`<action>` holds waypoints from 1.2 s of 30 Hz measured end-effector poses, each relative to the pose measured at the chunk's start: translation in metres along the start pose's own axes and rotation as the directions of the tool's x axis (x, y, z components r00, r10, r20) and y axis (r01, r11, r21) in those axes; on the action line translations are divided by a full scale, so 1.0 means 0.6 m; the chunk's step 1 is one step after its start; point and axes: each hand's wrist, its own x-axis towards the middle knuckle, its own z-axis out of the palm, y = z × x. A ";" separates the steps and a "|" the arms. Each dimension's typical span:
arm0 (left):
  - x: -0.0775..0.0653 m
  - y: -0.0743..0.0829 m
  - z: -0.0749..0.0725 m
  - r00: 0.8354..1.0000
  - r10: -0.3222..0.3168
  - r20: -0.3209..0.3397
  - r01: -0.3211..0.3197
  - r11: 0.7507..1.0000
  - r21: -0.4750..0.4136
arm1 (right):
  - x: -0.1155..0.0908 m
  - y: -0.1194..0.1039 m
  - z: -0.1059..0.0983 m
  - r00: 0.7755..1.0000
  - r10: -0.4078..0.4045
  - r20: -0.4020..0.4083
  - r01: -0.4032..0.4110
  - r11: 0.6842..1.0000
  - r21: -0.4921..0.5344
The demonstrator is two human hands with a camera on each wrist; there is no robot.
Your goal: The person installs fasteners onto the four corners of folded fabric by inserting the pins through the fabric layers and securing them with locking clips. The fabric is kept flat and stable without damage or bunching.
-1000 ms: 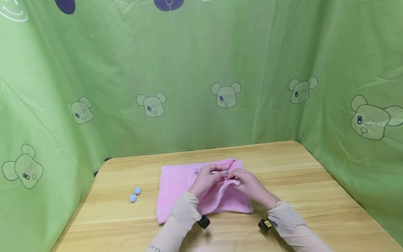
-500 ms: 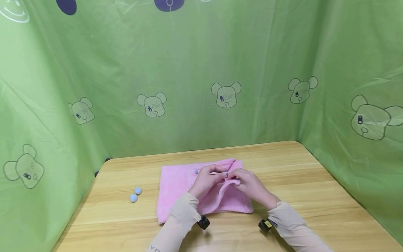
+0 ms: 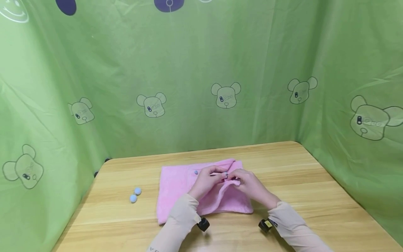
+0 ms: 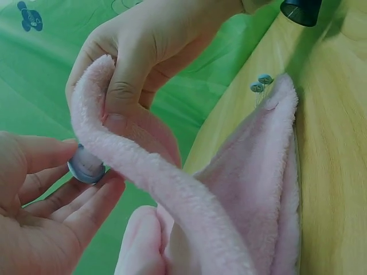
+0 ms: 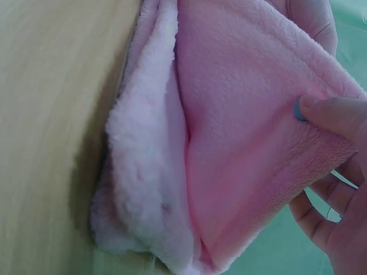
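A folded pink plush cloth [image 3: 174, 192] lies on the table, its front corner lifted and bent back. My left hand [image 3: 205, 179] is at this fold; in the left wrist view it pinches a round blue button-like fastener [image 4: 86, 166] with a pale middle, against the cloth. My right hand [image 3: 252, 185] grips the raised edge between thumb and fingers. In the right wrist view its thumb rests by a blue round piece [image 5: 299, 110] on the cloth's face. Another small blue piece [image 3: 196, 172] sits on the cloth left of the hands. Fingers partly hide the pinched spot.
Two light blue round-headed pieces [image 3: 135, 195] lie on the wooden table [image 3: 315, 210] left of the cloth. A black wrist camera [image 3: 203, 224] hangs under the left wrist, another [image 3: 265, 225] under the right. Green curtains [image 3: 189, 129] enclose the table's back and sides.
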 end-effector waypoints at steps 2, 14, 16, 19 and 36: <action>-0.002 0.001 -0.001 1.000 -0.004 0.014 0.004 1.000 0.005 | 0.000 0.000 -0.001 1.000 0.008 0.004 -0.008 1.000 0.005; -0.037 0.029 -0.007 0.969 0.026 0.246 -0.120 0.919 0.376 | 0.003 -0.007 -0.012 0.991 0.126 0.043 -0.128 0.991 0.035; -0.042 0.033 -0.001 0.976 0.037 0.213 -0.128 0.893 0.432 | 0.003 -0.007 -0.013 0.990 0.130 0.048 -0.132 0.991 0.037; -0.047 0.034 0.008 0.989 0.034 0.145 -0.091 0.908 0.408 | 0.002 -0.007 -0.013 0.988 0.144 0.054 -0.147 0.988 0.044; -0.016 0.006 -0.059 0.976 -0.121 -0.180 0.139 0.987 0.086 | 0.010 0.010 -0.063 0.980 0.173 -0.094 -0.178 0.983 -0.040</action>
